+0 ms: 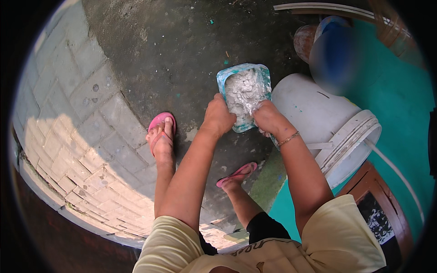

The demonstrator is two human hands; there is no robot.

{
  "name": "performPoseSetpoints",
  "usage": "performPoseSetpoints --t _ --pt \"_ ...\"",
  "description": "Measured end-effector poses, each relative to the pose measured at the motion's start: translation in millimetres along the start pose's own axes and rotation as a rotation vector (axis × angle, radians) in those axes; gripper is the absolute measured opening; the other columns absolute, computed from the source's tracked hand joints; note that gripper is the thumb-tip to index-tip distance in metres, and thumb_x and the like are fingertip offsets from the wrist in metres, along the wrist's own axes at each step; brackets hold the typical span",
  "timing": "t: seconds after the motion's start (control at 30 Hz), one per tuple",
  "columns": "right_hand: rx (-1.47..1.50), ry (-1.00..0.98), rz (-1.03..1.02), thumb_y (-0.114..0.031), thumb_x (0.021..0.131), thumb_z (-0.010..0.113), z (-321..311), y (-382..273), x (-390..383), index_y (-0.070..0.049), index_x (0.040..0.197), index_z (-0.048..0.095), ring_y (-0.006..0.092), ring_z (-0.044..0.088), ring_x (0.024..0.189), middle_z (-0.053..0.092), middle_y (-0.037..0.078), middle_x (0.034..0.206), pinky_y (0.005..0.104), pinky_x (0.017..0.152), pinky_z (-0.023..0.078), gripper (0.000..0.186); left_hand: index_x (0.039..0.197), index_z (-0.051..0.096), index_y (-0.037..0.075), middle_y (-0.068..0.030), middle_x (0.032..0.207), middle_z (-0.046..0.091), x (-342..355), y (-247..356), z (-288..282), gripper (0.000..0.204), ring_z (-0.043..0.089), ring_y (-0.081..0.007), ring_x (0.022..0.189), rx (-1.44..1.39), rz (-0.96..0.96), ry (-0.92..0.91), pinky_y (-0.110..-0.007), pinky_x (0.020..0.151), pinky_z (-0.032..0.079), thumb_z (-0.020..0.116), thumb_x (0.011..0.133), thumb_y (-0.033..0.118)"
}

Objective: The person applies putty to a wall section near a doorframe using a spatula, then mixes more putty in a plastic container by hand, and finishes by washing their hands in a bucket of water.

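My left hand (219, 116) grips the near left rim of the pale blue tub (245, 93), held above the dark concrete floor (173, 50); my right hand (268, 117) is closed on a clump of the grey-white paste (243, 91) at its right edge. Judged step: working paste by hand; next calls for a steady tub. White bucket (318, 118) lies tipped, touching the tub's right; pink sandals (160, 125) below; teal mat (400, 104) right
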State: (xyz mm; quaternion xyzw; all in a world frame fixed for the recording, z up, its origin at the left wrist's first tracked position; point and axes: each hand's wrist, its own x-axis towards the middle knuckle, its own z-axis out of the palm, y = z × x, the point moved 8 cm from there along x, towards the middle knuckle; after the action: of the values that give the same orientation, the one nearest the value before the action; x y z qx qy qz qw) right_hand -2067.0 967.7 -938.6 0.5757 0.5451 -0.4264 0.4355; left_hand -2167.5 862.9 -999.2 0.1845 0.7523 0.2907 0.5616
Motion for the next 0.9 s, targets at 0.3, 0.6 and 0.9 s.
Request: performPoseSetpoints --t 0.3,0.6,0.9 --pt "-0.244 0.126 -0.57 -0.014 0.079 0.055 15.3 19.5 4.6 0.008 0.084 0.062 0.0436 0.057 0.09 0.061 0.029 0.087 0.0427 0.079 0.048 0.023 0.142 0.023 0.011 -0.0228 0.134 0.042 11.4 -16.7 -0.7 0.067 0.052 -0.0394 0.113 -0.595 -0.241 -0.273 -0.048 0.075 0.055 0.053 0.09 0.04" --pt "0.331 -0.041 -0.169 -0.009 0.084 0.046 21.9 2.0 15.2 0.004 0.082 0.055 0.023 0.051 0.043 0.053 0.014 0.06 0.0371 0.038 0.041 0.016 0.148 0.002 0.02 -0.0203 0.131 0.047 5.5 3.6 7.3 0.064 0.062 -0.0298 0.094 -0.705 -0.111 -0.21 -0.041 0.067 0.058 0.041 0.098 0.024" --pt "0.329 -0.025 -0.27 -0.012 0.084 0.048 12.1 -10.8 19.7 0.007 0.086 0.057 0.0242 0.053 0.044 0.056 0.016 0.062 0.0373 0.038 0.043 0.021 0.148 0.002 0.027 -0.0163 0.143 0.035 1.1 0.2 16.4 0.066 0.061 -0.0354 0.096 -0.946 -0.198 -0.404 -0.042 0.074 0.057 0.044 0.097 0.032"
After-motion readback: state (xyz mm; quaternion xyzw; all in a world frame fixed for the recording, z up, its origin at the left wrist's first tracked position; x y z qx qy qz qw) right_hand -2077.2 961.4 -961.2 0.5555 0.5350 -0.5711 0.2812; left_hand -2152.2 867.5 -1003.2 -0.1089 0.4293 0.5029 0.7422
